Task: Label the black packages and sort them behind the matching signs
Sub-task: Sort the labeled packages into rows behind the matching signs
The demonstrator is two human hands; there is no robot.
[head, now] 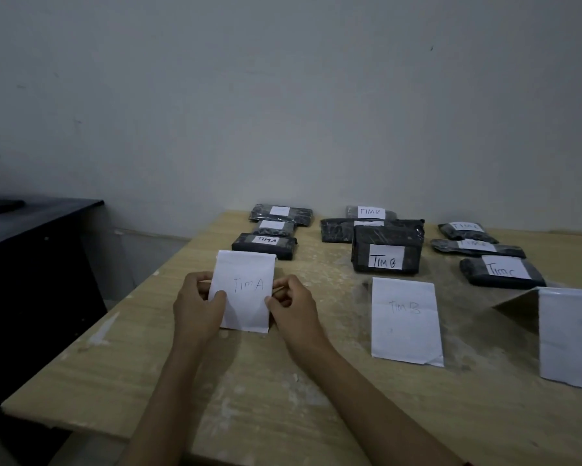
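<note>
Far left of the TIM B sign [405, 321], a dark cabinet [30, 237] stands beside our table [282, 398]. Closer in, but on that same left side, our left hand [198, 307] pinches the left edge of the TIM A sign [247, 287], thumb on its face and fingers curled behind. That grip is clenched on the paper. Our right hand [293, 307] takes the sign's right edge the same way, its grip also closed on the sheet, so the TIM A sign stands upright between our two hands.

Behind it, to the rear left of the TIM B sign, we see the TIM A packages [264, 245], three in a line running toward the wall. Only the nearest label is readable.

Straight behind the TIM B sign lie the TIM B packages [385, 253], the front one overlapping another.

Right of the TIM B sign stands a third sign [570, 334], cut by the frame edge, and we cannot read its writing. To the rear right of the TIM B sign sit the TIM C packages [503, 272], three in a row.
</note>
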